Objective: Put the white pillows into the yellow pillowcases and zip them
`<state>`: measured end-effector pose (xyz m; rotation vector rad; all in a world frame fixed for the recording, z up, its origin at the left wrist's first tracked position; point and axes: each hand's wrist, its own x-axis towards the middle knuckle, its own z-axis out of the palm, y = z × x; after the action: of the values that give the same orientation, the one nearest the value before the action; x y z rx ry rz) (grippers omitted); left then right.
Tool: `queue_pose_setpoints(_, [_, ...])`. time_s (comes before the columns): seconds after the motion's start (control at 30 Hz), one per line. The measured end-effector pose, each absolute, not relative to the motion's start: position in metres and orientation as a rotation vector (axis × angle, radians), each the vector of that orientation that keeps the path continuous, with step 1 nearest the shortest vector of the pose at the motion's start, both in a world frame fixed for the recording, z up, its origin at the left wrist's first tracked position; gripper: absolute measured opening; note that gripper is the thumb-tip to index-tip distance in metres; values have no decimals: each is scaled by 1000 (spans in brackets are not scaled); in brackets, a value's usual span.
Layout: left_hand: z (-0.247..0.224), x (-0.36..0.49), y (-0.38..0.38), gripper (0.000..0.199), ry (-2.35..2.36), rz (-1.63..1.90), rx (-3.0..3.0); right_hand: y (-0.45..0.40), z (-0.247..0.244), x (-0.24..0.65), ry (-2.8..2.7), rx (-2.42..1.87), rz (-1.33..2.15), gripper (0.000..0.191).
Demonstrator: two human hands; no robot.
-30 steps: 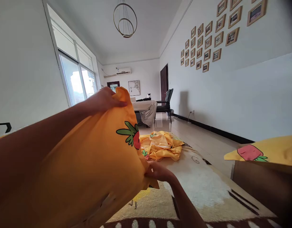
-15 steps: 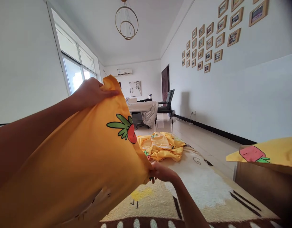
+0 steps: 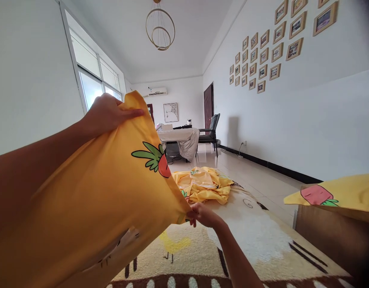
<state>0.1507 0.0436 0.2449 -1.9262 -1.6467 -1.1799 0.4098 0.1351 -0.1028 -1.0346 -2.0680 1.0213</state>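
Left hand higher, right hand pinching cloth

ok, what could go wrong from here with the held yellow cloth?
1. The right hand grips only a small bit near the lower corner, so the held cloth might slip free.
2. The held cloth fills much of the lower left view and could hide things behind it.
3. The crumpled cloth on the rug is similarly yellow; the two might be confused.
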Motion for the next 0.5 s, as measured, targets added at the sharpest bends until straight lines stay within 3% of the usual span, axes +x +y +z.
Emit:
queue_pose_setpoints(0.27, [243,153,52,72,-1720,-1085,-2034,155,-124,403,-1896,-1179,674,29])
queue_pose_setpoints(0.4, [241,162,51,71,-1730,-1053,-2071,146,-107,403,-1887,-1148,609,28])
queue_pose_setpoints(0.5, [233,174,51,69,-1637,-1036,-2090,121,-77,393,-1783,-957,658,54])
